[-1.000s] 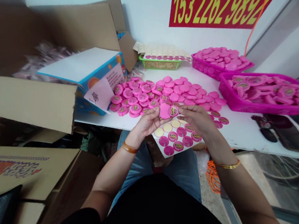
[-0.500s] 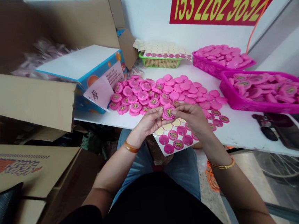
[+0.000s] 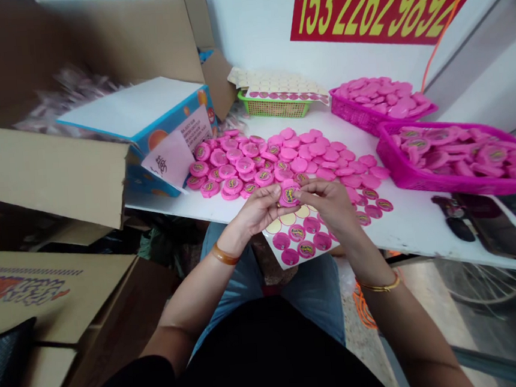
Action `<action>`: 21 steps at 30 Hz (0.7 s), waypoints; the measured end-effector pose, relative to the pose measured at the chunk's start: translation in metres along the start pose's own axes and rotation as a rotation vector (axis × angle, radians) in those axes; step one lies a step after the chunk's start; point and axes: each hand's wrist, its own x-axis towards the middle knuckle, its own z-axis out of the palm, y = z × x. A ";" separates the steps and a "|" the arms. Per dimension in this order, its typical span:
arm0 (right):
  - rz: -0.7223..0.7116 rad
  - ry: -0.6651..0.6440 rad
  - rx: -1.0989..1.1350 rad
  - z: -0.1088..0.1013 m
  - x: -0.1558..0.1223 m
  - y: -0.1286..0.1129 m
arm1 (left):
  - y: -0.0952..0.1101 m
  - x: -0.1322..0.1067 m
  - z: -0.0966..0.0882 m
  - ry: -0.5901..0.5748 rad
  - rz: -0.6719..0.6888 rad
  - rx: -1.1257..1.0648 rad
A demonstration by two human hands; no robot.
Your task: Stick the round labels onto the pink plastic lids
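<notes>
Between my hands, above the table's front edge, is a round pink plastic case (image 3: 289, 194) with a printed round sticker on its face. My left hand (image 3: 262, 208) grips its left side between thumb and fingers. The thumb and fingers of my right hand (image 3: 328, 202) pinch at its right edge, on or beside the sticker. Just below lies a sheet of round pink stickers (image 3: 301, 238), with bare pale circles at its upper left; my right hand covers part of it. Behind, a pile of pink cases (image 3: 246, 164) spreads over the table, some with stickers, some plain.
Two magenta baskets (image 3: 389, 170) full of pink pieces stand at the right. A green basket (image 3: 273, 106) with sticker sheets is at the back. An open carton (image 3: 53, 178) and a blue box (image 3: 143, 125) flank the left. A phone (image 3: 498, 226) and keys (image 3: 456, 218) lie at right.
Both hands keep nearly the same hold on the pink case. The whole view has shifted slightly; nothing was picked up or let go.
</notes>
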 end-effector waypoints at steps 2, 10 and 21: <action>-0.020 0.023 -0.013 0.001 -0.001 -0.001 | 0.000 0.000 0.000 -0.008 0.006 0.010; -0.086 0.078 -0.052 0.004 -0.002 0.002 | -0.001 0.001 0.000 -0.021 0.006 0.034; -0.210 0.181 -0.128 0.007 -0.006 0.003 | -0.002 0.000 0.003 -0.050 0.027 0.046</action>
